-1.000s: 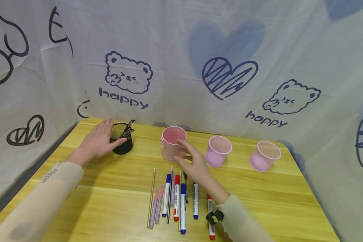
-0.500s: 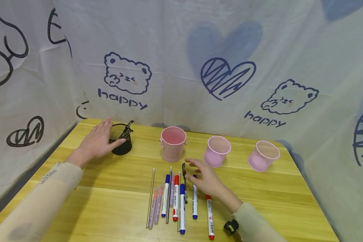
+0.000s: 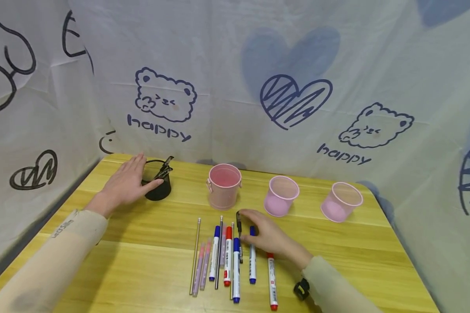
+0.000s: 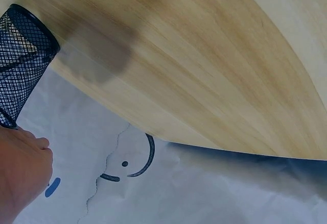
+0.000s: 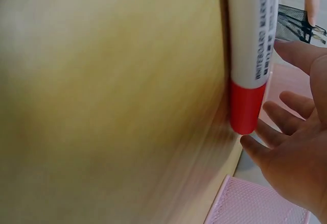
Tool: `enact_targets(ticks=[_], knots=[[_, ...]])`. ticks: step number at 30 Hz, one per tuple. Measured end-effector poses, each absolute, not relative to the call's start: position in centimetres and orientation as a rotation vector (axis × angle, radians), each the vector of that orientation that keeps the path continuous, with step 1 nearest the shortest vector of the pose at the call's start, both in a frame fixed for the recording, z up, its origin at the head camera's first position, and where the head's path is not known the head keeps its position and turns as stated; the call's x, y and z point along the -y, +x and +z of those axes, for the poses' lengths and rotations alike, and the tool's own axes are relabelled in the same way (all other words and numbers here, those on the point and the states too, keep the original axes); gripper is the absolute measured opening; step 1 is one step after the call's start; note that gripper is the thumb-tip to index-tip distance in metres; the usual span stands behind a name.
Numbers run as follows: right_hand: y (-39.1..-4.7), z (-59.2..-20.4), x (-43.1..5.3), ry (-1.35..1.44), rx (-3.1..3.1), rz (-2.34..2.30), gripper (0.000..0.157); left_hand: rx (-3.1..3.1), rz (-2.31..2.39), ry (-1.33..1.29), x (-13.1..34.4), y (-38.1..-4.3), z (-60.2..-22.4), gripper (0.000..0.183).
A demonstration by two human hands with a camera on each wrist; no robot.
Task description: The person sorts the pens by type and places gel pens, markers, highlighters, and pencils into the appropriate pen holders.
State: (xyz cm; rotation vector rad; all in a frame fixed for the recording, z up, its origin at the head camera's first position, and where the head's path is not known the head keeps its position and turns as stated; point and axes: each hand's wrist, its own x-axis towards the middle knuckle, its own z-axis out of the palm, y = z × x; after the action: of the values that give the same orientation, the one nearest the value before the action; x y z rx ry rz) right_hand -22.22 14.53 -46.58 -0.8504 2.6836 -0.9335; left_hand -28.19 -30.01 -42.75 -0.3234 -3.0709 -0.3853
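Note:
My left hand (image 3: pixel 126 181) lies against the left side of a black mesh pen cup (image 3: pixel 159 191), fingers straight and thumb across its front. Several black pens (image 3: pixel 165 168) lean in that cup. In the left wrist view, the cup's mesh wall (image 4: pixel 25 60) shows beside part of the hand. My right hand (image 3: pixel 272 237) hovers low over a black-capped pen (image 3: pixel 239 224), thumb and fingertips on either side of it. The right wrist view shows its fingers apart, beside a whiteboard marker (image 5: pixel 250 76) with a red end.
A pink bucket (image 3: pixel 224 195) with side handles stands at the back middle. Two pink mesh cups, one nearer (image 3: pixel 279 205) and one farther right (image 3: pixel 337 211), stand beyond it. Several markers, pencils and pink pens lie in a row, including a blue-capped marker (image 3: pixel 236 269) and a gold pencil (image 3: pixel 195 256).
My right hand has come away from the pink bucket, down and toward me, to the black-capped pen, its thumb and fingers now nearer it. The left hand stays at the black cup.

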Motion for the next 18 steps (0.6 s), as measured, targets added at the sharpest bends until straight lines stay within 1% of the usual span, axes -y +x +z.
enact_targets(ticks=[13,18], knots=[[-23.9,-47.3,-14.6,-0.931,-2.649,-0.835,0.075,3.063,-0.383,-0.323,29.8,-28.2,-42.7,0.111],[-24.3,-47.5,-14.6,-0.923,-2.637,-0.822,0.077,3.071,-0.365,-0.326,29.7,-28.0,-42.6,0.110]])
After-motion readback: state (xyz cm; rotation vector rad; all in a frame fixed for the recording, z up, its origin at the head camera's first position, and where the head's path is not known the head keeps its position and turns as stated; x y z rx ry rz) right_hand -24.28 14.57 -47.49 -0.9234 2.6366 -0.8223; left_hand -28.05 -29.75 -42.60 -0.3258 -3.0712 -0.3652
